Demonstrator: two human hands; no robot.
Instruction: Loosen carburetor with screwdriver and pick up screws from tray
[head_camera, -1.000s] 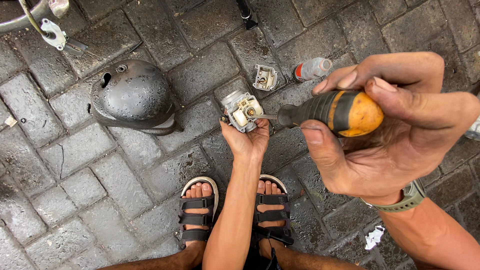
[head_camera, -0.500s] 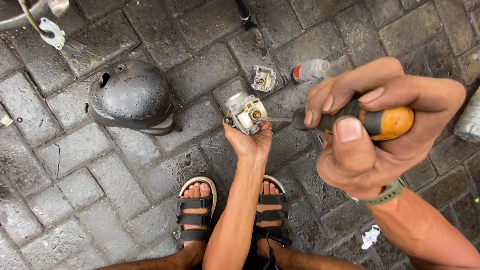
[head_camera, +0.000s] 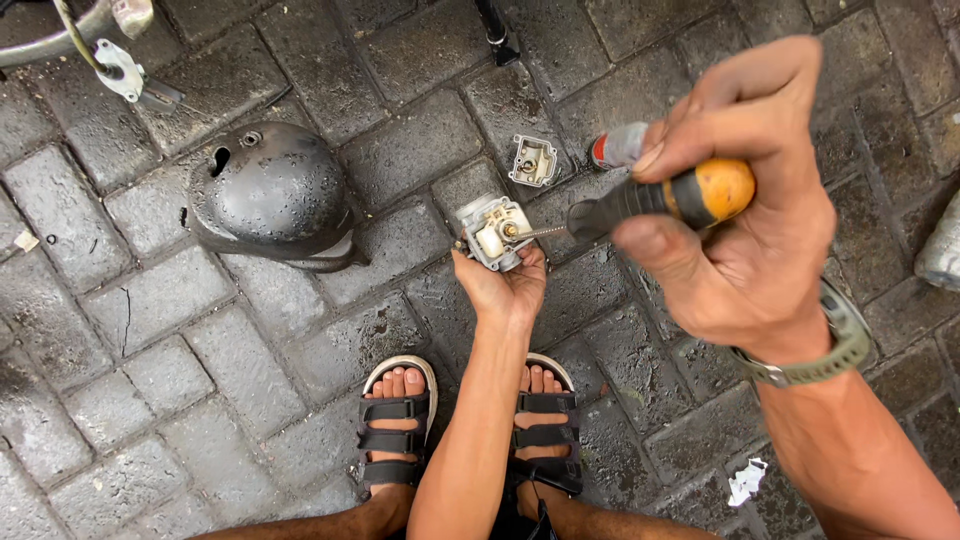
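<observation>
Now screwdriver (head_camera: 650, 200) tip inside carburetor (head_camera: 492, 230).

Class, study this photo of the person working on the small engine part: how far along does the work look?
Done: a small metal cover lies removed on the paving. In hand: the left hand holds the carburetor body while the right hand drives an orange-handled screwdriver into a brass fitting. Left: that fitting sits in place, and the cover is off.

One head camera looks straight down, close to the raised hands, with the paved ground (head_camera: 250, 330) farther below.
</observation>
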